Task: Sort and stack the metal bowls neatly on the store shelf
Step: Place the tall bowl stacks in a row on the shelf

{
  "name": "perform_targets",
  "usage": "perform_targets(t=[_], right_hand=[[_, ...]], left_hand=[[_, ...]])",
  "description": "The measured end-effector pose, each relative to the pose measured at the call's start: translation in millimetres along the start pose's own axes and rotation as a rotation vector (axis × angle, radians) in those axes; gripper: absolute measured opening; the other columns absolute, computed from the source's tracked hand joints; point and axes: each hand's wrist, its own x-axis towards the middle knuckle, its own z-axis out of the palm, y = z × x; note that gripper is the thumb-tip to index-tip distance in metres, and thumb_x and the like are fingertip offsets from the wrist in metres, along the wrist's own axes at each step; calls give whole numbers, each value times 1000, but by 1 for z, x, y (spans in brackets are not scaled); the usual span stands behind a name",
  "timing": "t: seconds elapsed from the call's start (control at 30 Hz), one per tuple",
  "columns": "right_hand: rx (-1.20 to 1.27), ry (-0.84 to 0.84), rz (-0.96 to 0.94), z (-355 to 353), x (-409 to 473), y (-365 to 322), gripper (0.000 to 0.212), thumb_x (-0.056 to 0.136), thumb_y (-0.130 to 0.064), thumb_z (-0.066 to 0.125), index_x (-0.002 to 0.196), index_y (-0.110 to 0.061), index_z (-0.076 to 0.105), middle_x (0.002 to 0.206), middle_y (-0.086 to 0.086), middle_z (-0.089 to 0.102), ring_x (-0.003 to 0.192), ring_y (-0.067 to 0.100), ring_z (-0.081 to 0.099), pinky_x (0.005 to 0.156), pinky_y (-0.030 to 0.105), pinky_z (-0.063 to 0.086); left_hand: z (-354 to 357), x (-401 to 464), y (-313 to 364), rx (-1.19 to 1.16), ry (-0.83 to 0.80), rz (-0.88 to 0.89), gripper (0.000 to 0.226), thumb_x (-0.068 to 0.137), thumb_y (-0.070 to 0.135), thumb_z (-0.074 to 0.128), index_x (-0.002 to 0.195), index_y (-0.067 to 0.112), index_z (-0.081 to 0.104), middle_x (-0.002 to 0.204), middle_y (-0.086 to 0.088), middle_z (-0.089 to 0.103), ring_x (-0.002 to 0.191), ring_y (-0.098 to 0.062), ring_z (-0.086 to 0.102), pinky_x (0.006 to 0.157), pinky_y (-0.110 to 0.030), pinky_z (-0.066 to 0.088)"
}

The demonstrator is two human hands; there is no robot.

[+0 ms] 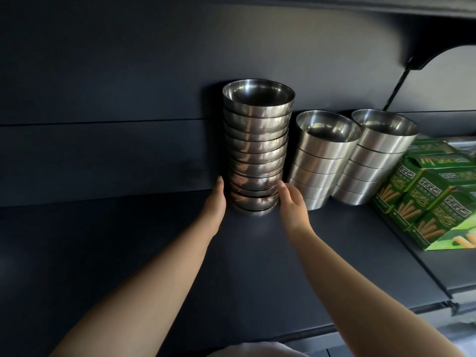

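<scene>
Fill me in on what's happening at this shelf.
A person is tidying metal bowls on a dark store shelf. The left hand and right hand flank the base of the tall stack of bowls, fingers straight. Two shorter stacks stand to its right, beside green snack boxes.

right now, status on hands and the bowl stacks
Left hand and right hand open, flat against the base of the tall stack of shiny rounded metal bowls. Stack upright on the dark shelf. Two shorter stacks of brushed metal bowls close on its right.

Tall bowl stack left — two shorter stacks right.
</scene>
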Motion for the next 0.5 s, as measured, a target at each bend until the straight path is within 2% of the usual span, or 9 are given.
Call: perform_targets(t=[0.1,0.2,0.33,0.4,0.5], right_hand=[[-115,50,-69,-5,-12,-5,33,95,-27,53,120,-5,56,117,9,61,104,18,55,81,21,36],[-276,34,-100,-7,-18,-10,29,93,-27,56,115,-9,59,107,8,63,100,21,58,71,23,38],[-513,-85,-210,-9,-26,-11,24,92,-25,54,112,-13,63,112,7,64,103,20,59,76,22,38],[-638,-169,-308,-9,-33,-12,21,92,-23,53,107,-13,64,110,7,65,101,22,60,74,25,41],[-740,-288,-420,-2,-42,-16,23,91,-25,55,109,-14,64,109,6,66,103,25,60,80,29,44]], left_hand=[[-14,-10,-2,269,120,152,47,101,34,28,142,12,36,150,-5,35,138,-19,31,111,-27,21],[-24,-27,-5,527,151,229,42,101,29,31,136,12,45,141,-7,47,131,-23,41,107,-29,30],[-34,-54,-9,941,124,298,39,100,28,33,133,15,50,131,-5,57,120,-24,53,98,-34,42],[-37,-70,-7,1029,146,321,38,99,30,37,131,17,52,127,-3,60,115,-22,56,93,-34,46],[-46,-97,-5,1125,226,321,34,97,34,40,124,19,57,118,1,64,107,-19,60,87,-35,49]])
